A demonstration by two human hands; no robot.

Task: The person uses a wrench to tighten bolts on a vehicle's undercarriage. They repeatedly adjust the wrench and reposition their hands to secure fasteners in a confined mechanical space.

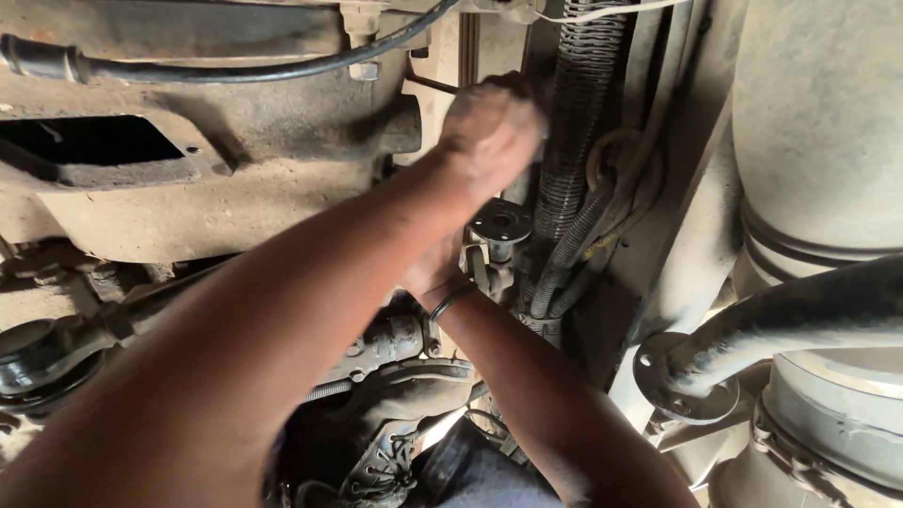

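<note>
I am looking up at a dusty vehicle underside. My left hand (494, 127) is raised and clenched in a blurred fist beside a bundle of corrugated hoses (576, 113). A thin dark metal rod (431, 85) sticks out from the fist to the left. My right hand (431, 271) is mostly hidden behind my left forearm, and only its wrist with a dark band (451, 299) shows. It sits next to a small round metal flange (500, 224) with a centre hole. What its fingers hold is hidden.
A black hose (216, 71) runs across the top over a grimy metal housing (188, 198). A large dusty cylinder (818, 122) and a dark pipe (800, 320) with a bolted flange (682, 376) fill the right. A laced boot (386, 461) shows below.
</note>
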